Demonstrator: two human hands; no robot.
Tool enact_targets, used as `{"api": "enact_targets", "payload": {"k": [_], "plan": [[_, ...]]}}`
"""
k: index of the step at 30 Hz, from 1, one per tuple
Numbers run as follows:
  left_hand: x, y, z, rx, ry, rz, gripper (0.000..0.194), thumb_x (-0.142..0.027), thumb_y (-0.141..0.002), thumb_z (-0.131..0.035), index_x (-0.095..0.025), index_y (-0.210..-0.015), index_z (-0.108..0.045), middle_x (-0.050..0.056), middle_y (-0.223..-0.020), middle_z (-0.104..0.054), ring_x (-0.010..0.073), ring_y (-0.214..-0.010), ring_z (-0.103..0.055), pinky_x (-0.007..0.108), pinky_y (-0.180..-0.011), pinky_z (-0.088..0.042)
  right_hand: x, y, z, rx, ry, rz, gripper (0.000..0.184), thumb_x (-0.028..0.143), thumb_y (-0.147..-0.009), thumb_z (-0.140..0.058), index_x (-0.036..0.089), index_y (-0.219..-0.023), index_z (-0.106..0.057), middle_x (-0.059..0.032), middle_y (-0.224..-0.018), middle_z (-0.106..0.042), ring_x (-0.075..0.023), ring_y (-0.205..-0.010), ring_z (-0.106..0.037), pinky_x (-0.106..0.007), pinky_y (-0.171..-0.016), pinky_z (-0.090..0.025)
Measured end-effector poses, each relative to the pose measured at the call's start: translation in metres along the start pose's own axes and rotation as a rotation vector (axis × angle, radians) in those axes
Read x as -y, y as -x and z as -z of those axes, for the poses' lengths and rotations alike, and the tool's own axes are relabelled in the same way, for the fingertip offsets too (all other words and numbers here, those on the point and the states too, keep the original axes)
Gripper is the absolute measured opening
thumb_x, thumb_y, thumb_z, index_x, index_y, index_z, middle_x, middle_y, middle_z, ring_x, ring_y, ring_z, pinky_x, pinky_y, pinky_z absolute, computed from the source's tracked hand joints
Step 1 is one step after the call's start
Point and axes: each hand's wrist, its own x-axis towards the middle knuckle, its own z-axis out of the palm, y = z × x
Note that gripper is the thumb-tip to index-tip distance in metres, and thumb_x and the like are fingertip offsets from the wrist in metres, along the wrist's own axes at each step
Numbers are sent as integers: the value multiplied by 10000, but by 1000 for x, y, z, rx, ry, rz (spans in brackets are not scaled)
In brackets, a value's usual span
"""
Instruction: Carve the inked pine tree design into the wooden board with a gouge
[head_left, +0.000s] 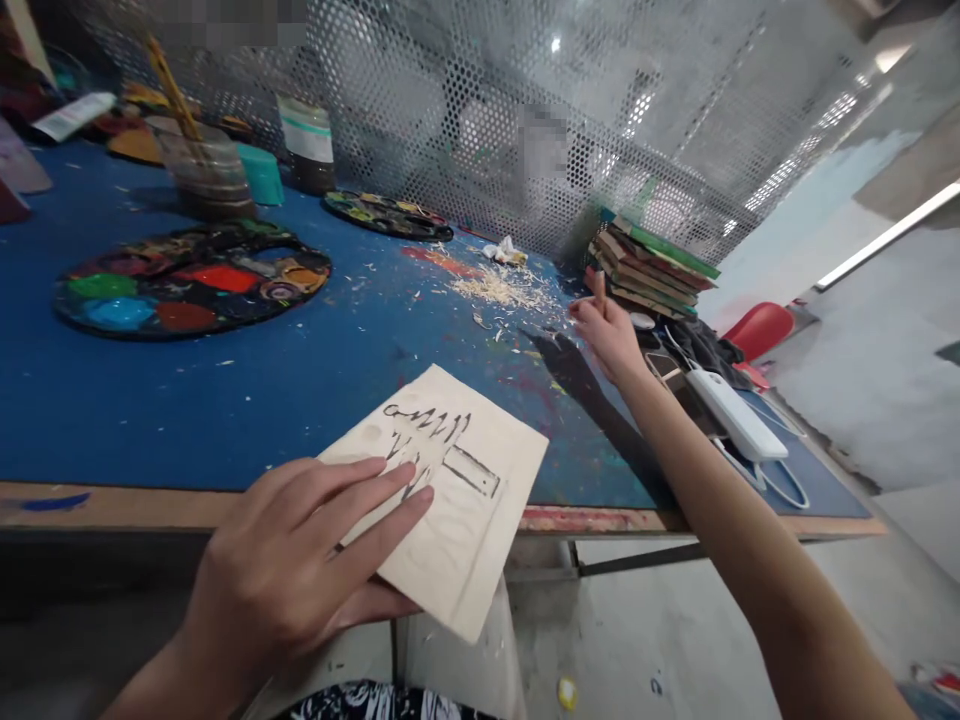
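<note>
A paint palette [191,278] lies at ten o'clock on the blue table [225,400]. At six o'clock the left hand [300,565] grips a pale wooden board [457,500] over the table's front edge, fingers spread flat across its dark drawing, thumb beneath. Wood shavings [506,288] sit at twelve. At two o'clock the right hand [609,330] pinches a slim tool, beside stacked boards [649,270].
</note>
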Motion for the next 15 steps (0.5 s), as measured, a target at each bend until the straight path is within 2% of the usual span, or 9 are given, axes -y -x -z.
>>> {"api": "enact_targets", "payload": {"k": [2, 3, 5, 8, 11, 13, 15], "plan": [[-6, -8, 0, -25, -56, 26, 384, -463, -873, -584, -159, -1104, -625, 84, -1046, -684, 273, -927, -597, 424, -758, -433, 3, -2, -11, -133, 2, 77, 209, 440, -889, -453, 236, -845, -467, 12, -857, -625, -101, -837, -641, -211, -677, -520], [-10, -12, 0, -36, -85, 38, 380, -460, -867, -596, -143, -1072, -637, 83, -997, -688, 262, -868, -591, 412, -730, -426, 6, 2, -17, -154, 13, 92, 208, 435, -876, -471, 232, -833, -471, 14, -831, -616, -102, -791, -637, -215, -654, -516], [-22, -21, 0, -18, -158, 85, 383, -462, -860, -603, -131, -1045, -653, 74, -935, -689, 243, -789, -569, 397, -697, -413, 14, 18, -29, -118, 56, 87, 213, 419, -831, -547, 212, -800, -505, 15, -745, -598, -105, -631, -606, -225, -563, -495], [-47, -32, -1, 136, -285, 223, 453, -455, -861, -579, -114, -1157, -619, 95, -1020, -683, 246, -813, -569, 390, -690, -412, 24, 51, -47, 26, 157, 40, 187, 359, -802, -606, 181, -764, -563, 17, -642, -572, -95, -486, -524, -225, -464, -426], [-80, -47, -7, 225, -378, 332, 480, -417, -873, -542, -73, -1205, -588, 146, -1116, -664, 252, -843, -580, 371, -637, -403, 30, 74, -60, 159, 418, -37, 175, 340, -853, -532, 175, -819, -580, -17, -694, -607, -140, -605, -584, -249, -528, -446], [-100, -58, -13, 201, -342, 331, 440, -397, -875, -531, -71, -1158, -615, 160, -1104, -672, 236, -794, -582, 356, -601, -409, 34, 79, -65, 185, 545, -54, 203, 347, -882, -474, 173, -867, -578, -49, -794, -642, -172, -722, -613, -280, -607, -466], [-113, -66, -21, 149, -238, 325, 407, -396, -857, -536, -80, -1088, -646, 164, -1083, -681, 231, -757, -589, 350, -570, -427, 37, 78, -67, 185, 560, -36, 226, 353, -894, -444, 169, -895, -574, -72, -895, -658, -192, -807, -615, -308, -677, -468]]}}
